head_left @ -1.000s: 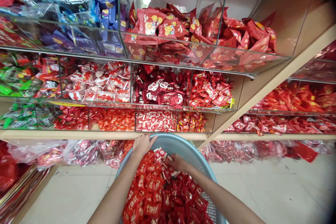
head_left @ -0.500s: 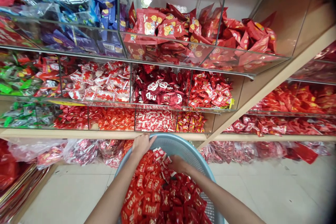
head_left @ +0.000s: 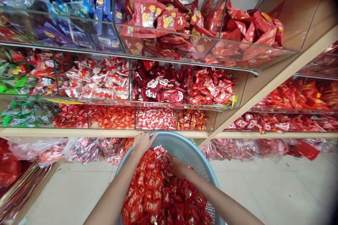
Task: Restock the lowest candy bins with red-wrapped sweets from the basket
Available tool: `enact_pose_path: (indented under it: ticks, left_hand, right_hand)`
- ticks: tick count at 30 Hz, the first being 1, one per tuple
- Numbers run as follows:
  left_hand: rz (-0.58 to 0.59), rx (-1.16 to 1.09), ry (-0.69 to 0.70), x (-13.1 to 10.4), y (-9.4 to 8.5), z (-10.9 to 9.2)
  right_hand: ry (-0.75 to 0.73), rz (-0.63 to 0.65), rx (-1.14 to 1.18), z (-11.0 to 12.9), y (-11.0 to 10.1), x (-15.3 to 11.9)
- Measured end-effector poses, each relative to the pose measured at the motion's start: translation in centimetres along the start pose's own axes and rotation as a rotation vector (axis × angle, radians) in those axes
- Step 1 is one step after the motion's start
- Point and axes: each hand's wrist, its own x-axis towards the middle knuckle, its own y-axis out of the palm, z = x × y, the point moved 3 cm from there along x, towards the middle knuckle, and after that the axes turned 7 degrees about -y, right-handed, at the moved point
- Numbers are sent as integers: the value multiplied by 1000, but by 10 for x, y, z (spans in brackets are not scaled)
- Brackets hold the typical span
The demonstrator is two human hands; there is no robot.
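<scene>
We hold a round blue-grey basket [head_left: 196, 156] in front of the shelves. It is piled with small red candy packs [head_left: 158, 190]. Our left hand [head_left: 142, 142] sits on the far rim of the basket, fingers curled over the edge and gripping it. Our right hand [head_left: 177, 167] is down in the pile, fingers bent among the packs. We cannot tell if it has hold of any, because the packs hide the fingertips.

What could go wrong? The pile sits high near our left hand. If the basket tips that way, packs could slide over the rim and drop on the pale floor [head_left: 264, 190]. If the right hand scoops too fast, it could flick packs out too. The packs look slick and shiny, so we think they slip easily.

The far rim of the basket is just beside the wooden shelf edge [head_left: 105, 133]. There is little room to push forward there. Above that edge are clear bins [head_left: 157, 119] full of red and white sweets, with glass fronts that the basket could bump. Under the shelf lie clear bags of candy [head_left: 79, 150], near the left side of the basket. The right side has more open floor, so moving that way or pulling back toward us looks freest.
</scene>
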Motion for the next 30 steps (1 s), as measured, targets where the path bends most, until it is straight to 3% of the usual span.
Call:
enact_pose_path:
  ticks: [3,9,13,18,21,26,30]
  left_hand:
    - [12,0,-6,0,-2,-1]
    - [-6,-4,4,-1,-2,0]
    - [0,-1,-9,-2,-2,0]
    - [4,-3,-26,-2,-2,0]
    - [-3,-3,-22,-2,0,2]
    - [-19,-19,-9,0,1,3]
    - [-23,-30,2,0,2,3]
  right_hand:
    - [-29,65,-37,-4,4,1]
    - [121,79,-137,-10,-5,1]
    - [125,133,-165,-8,-6,3]
    - [130,104,-215,-4,-14,5]
    - [126,12,-292,12,-38,12]
    - [-11,-171,-276,66,-94,45]
    - [-34,-286,-279,98,-111,83]
